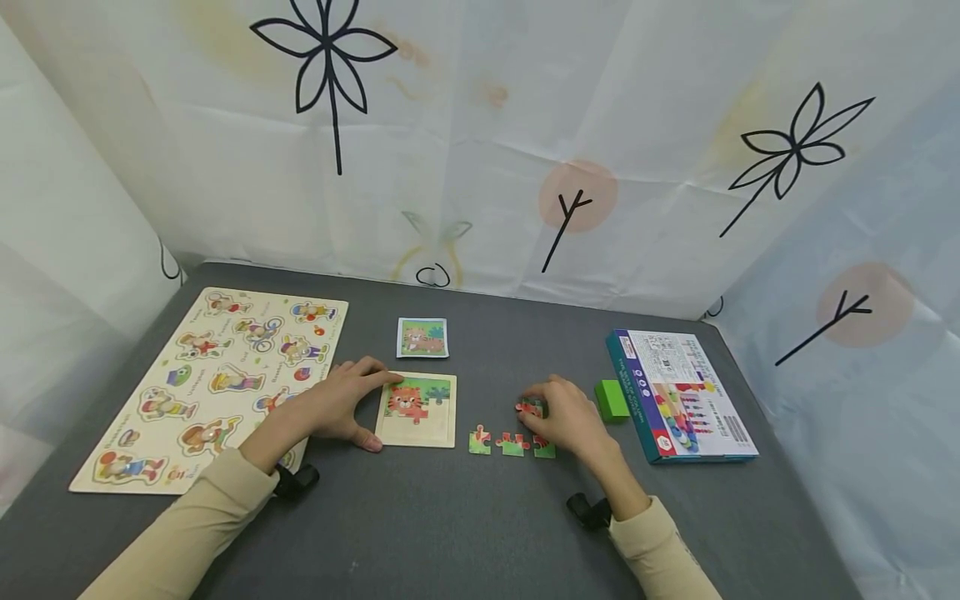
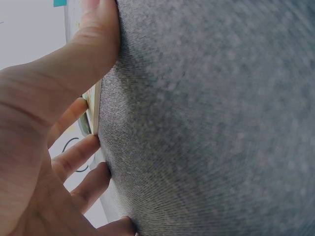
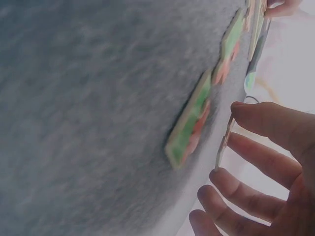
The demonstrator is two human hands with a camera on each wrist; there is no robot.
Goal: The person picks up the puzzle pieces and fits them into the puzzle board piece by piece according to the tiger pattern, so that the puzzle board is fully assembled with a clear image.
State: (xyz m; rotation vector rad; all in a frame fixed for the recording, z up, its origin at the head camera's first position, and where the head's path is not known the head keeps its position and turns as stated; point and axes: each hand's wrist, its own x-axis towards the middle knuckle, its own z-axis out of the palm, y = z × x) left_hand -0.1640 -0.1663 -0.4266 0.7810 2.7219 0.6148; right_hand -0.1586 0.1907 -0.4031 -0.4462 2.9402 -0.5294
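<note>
A square wooden puzzle board [image 1: 442, 427] lies flat, with a tiger face and some green pieces fitted in its upper part. My left hand [image 1: 341, 402] holds its left side, index finger at the top left corner and thumb at the bottom left. My right hand [image 1: 564, 417] pinches a red and green puzzle piece [image 1: 529, 407] between thumb and fingers. The right wrist view shows that piece [image 3: 225, 142] edge-on, above the table. Below and left of this hand lie more pieces: one at left [image 1: 480, 440], a middle one [image 1: 513, 444] and one at right [image 1: 545, 450].
Behind the board lies a small tiger picture card [image 1: 422, 338]. A large peg puzzle board [image 1: 168, 433] covers the left of the grey table [image 1: 420, 533]. At right are a green block [image 1: 612, 402] and a flat box [image 1: 693, 396]. Printed cloth [image 1: 480, 125] hangs behind.
</note>
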